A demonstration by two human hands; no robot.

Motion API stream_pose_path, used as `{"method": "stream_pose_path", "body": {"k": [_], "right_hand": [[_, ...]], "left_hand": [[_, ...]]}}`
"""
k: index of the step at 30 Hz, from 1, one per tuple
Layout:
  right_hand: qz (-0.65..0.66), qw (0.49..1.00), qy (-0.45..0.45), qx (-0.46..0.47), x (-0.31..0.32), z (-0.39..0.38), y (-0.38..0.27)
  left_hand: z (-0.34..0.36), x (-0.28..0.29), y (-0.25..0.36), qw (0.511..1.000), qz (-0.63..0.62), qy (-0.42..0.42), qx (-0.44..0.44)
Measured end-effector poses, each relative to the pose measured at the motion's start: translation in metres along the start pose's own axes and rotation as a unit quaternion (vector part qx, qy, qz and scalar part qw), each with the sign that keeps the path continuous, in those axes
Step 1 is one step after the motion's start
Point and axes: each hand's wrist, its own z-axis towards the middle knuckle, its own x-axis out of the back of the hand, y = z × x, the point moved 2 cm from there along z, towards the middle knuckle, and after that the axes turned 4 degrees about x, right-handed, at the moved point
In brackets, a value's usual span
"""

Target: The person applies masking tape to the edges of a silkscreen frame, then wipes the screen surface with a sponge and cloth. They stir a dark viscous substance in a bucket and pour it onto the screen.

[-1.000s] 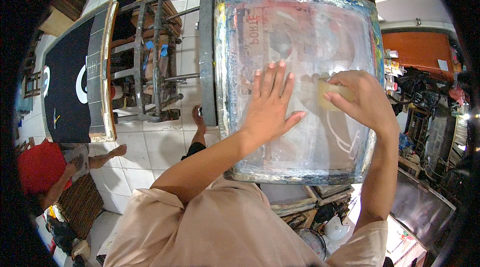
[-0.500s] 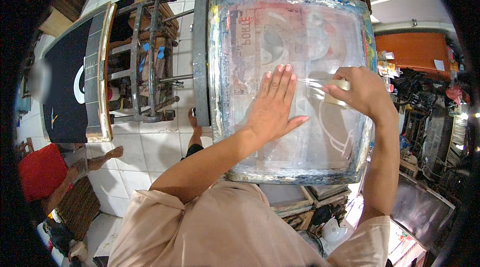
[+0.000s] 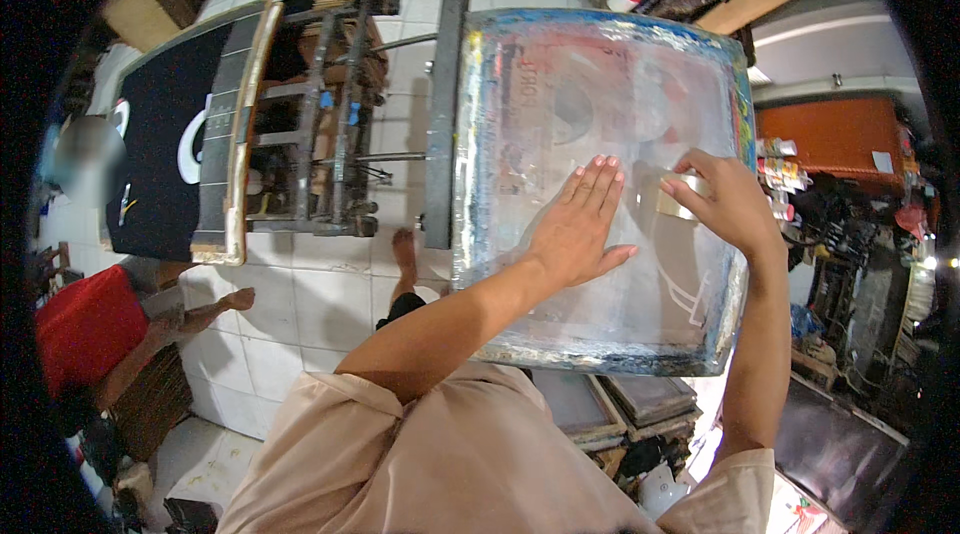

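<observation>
A screen-printing frame (image 3: 600, 359) with a paint-stained rim lies in front of me, its mesh (image 3: 560, 279) marked with pale shapes and reddish patches. My left hand (image 3: 578, 224) is pressed flat on the mesh near the middle, fingers stretched out and thumb apart. Right of it, my right hand (image 3: 738, 209) grips a roll of clear tape (image 3: 680, 200) from its far right side, low over the mesh. Shiny film shows on the mesh between my fingers and the roll; where the tape ends I cannot tell.
A dark bar (image 3: 447, 114) runs along the frame's left side, joined by rods to a metal rack (image 3: 335, 124). Beyond lies black cloth (image 3: 165, 179) on a board, with a seated person in red (image 3: 90, 324) nearby. Framed screens (image 3: 650, 399) are stacked below; an orange cabinet (image 3: 835, 139) stands right.
The whole scene has shifted rightward in view. My left hand stays flat on the mesh, my right hand stays on the tape roll. The bright strip between them shows less.
</observation>
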Motion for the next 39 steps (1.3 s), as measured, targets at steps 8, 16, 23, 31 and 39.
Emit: {"method": "stream_pose_path", "body": {"k": [8, 16, 23, 31, 39], "right_hand": [[-0.007, 0.999, 0.039, -0.014, -0.004, -0.003, 0.005], [-0.06, 0.995, 0.075, -0.036, -0.016, -0.015, 0.021], [-0.06, 0.986, 0.042, -0.148, -0.028, -0.013, 0.04], [-0.175, 0.961, -0.013, -0.215, -0.032, -0.015, 0.051], [-0.174, 0.937, -0.036, -0.302, -0.029, -0.015, 0.035]], "left_hand": [[-0.038, 0.039, -0.052, 0.991, 0.049, 0.011, 0.122], [-0.203, 0.131, -0.198, 0.974, -0.037, 0.167, 0.146], [-0.411, 0.302, -0.479, 0.798, 0.036, 0.306, 0.518], [-0.54, 0.453, -0.661, 0.698, 0.258, 0.308, 0.593], [-0.578, 0.497, -0.751, 0.75, 0.263, 0.178, 0.58]]}}
